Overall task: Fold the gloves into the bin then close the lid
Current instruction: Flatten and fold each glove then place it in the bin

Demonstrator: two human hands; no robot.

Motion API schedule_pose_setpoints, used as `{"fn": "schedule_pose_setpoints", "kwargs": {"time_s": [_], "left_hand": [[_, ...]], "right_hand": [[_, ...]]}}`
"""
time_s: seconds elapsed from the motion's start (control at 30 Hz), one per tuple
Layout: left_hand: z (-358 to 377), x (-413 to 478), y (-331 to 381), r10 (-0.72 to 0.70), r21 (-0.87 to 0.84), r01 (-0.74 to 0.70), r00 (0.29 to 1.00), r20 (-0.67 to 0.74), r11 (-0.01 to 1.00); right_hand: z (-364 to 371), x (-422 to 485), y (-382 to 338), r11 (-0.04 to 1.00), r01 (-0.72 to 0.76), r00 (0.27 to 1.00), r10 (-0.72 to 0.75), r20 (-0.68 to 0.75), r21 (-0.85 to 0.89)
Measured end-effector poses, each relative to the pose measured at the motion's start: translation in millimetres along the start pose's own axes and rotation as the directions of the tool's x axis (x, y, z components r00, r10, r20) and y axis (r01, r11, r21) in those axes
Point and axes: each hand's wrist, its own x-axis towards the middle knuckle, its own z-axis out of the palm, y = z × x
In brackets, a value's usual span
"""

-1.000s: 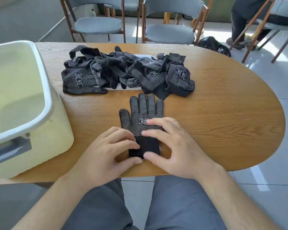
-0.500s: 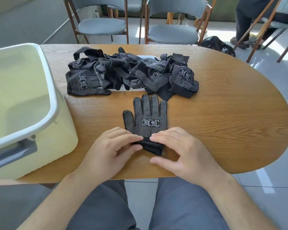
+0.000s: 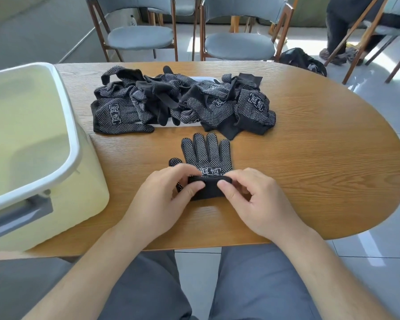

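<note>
A black glove with white dots [image 3: 207, 155] lies flat on the wooden table [image 3: 310, 162], fingers pointing away from me. Its cuff is turned up over the palm. My left hand [image 3: 164, 199] pinches the cuff's left end between thumb and fingers. My right hand [image 3: 252, 199] pinches the right end the same way. Behind the glove sits a heap of several more black dotted gloves [image 3: 183, 102], partly covering a white sheet. The pale yellow bin [image 3: 62, 135] with a white rim stands open at the left; no lid is in view.
Two grey padded chairs [image 3: 238, 42] stand beyond the far table edge. A dark bag [image 3: 303, 61] lies on the floor at the right, near a person's legs [image 3: 342, 28] and another chair. The bin has a grey handle [image 3: 21, 215] facing me.
Both hands have lifted the cuff off the table and rolled it forward over the glove's palm; a second ago they pressed it flat.
</note>
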Motion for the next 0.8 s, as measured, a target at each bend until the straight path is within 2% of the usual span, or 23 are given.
{"fn": "schedule_pose_setpoints", "kwargs": {"time_s": [0.07,0.17,0.3,0.4,0.5,0.63,0.73,0.8], "left_hand": [[-0.1,5.1,3.0,-0.054,-0.023,0.054,0.998,-0.018,0.998],[0.3,11.7,2.6,-0.059,-0.005,0.059,0.997,-0.044,0.998],[4.3,13.8,-1.7,-0.006,0.036,0.007,0.999,-0.049,0.999],[8.4,9.7,-6.5,0.079,0.095,-0.071,0.994,-0.079,0.993],[7.0,0.3,-7.8,0.199,0.195,-0.187,0.979,-0.043,0.963],[-3.2,-9.5,-9.0,0.130,0.343,-0.143,0.990,0.062,0.928],[-0.7,-5.8,-12.4,0.096,0.341,-0.113,0.993,0.067,0.933],[1.8,-2.3,-12.6,0.137,0.364,-0.144,0.990,0.044,0.920]], "right_hand": [[0.2,6.2,-2.2,0.998,-0.065,0.997,0.064,0.031,0.023],[0.6,15.3,-4.2,0.995,-0.095,0.994,0.095,0.048,0.004],[5.4,18.6,-2.6,0.991,-0.043,0.999,0.045,0.013,-0.131],[7.6,17.3,1.5,0.986,0.023,1.000,-0.025,-0.009,-0.162],[1.3,9.4,7.8,0.971,0.121,0.991,-0.107,0.077,-0.207],[-1.1,5.2,13.5,0.926,0.182,0.983,-0.167,0.074,-0.329],[3.3,6.5,14.8,0.933,0.187,0.982,-0.182,0.045,-0.308],[3.6,6.8,14.4,0.942,0.183,0.983,-0.178,0.043,-0.282]]}}
